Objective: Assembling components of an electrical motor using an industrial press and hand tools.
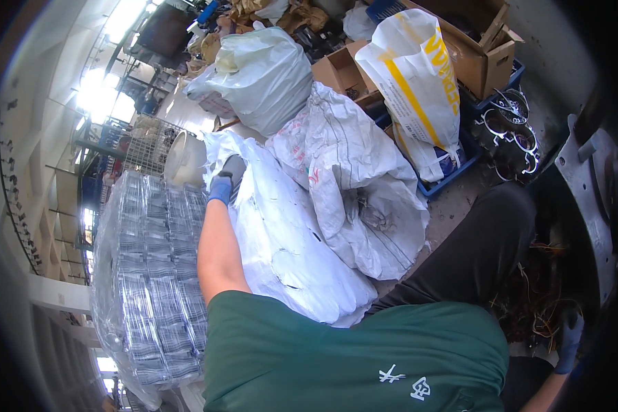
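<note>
White sack (288, 240): between wrapped stack (154, 288) and crumpled sack (350, 158).
Left grip (229, 180): gloved, at the white sack's upper end; cannot tell whether it pinches.
Right grip (570, 340): gloved, near tangled wires (546, 321); cannot tell if spread.
Blue crate (452, 180): beyond crumpled sack, bearing yellow-striped bag (419, 86).

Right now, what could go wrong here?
1. Slip: the left hand is at the upper end of the large white sack; its grip isn't clear, so the sack could slip or tip.
2. Tear: the film-wrapped stack stands close beside that sack, so dragging the sack sideways might rip the film.
3. Snag: thin, loose wires show near the right hand and might catch it.
</note>
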Demonstrator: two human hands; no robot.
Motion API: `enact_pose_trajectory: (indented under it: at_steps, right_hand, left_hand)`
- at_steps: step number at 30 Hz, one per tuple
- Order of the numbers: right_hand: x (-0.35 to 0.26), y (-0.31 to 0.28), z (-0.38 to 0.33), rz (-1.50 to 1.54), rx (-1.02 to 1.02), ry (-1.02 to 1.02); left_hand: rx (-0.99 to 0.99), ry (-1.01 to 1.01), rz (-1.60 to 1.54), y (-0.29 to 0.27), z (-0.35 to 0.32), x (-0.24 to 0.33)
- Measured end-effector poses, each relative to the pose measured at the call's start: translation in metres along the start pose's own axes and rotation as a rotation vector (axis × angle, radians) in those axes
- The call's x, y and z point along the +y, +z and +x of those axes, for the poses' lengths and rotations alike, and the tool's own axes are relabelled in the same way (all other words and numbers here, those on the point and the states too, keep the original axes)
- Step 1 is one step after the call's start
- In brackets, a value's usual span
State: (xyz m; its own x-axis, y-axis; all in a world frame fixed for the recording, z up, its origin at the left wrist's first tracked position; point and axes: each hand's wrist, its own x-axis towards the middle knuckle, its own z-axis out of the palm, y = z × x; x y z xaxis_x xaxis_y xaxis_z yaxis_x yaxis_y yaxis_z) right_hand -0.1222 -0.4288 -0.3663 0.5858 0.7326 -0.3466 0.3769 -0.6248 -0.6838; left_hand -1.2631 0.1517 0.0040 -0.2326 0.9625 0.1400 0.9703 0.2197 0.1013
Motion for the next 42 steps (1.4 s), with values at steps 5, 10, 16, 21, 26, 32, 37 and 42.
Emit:
enact_pose_trajectory:
  at_steps: [5, 10, 16, 21, 26, 32, 37, 42]
  right_hand:
    - [-0.062, -0.067, -0.061, -0.296, 0.048, 0.030]
    - [0.004, -0.057, -0.041, -0.352, 0.076, -0.251]
    - [-0.051, -0.047, -0.042, -0.309, -0.026, -0.142]
    - [-0.083, -0.047, -0.057, -0.303, -0.018, -0.221]
    - [-0.087, -0.050, -0.064, -0.269, -0.015, -0.200]
    - [-0.096, -0.050, -0.073, -0.314, -0.032, -0.193]
    - [-0.072, -0.055, -0.064, -0.389, -0.061, -0.291]
    - [-0.136, -0.048, -0.066, -0.159, -0.045, -0.120]
  left_hand:
    - [-0.130, 0.051, 0.271, 0.226, -0.081, 0.074]
    - [0.247, 0.043, 0.303, 0.240, -0.136, 0.128]
    - [0.210, 0.019, 0.280, 0.207, -0.166, 0.136]
    - [-0.136, -0.036, 0.207, 0.190, -0.174, 0.118]
    - [-0.403, -0.092, 0.145, 0.195, -0.194, 0.113]
    - [-0.869, -0.173, -0.238, 0.170, -0.181, 0.124]
    - [-1.203, -0.281, -0.872, 0.155, -0.179, 0.130]
    - [-1.135, -0.301, -1.264, 0.178, -0.195, 0.141]
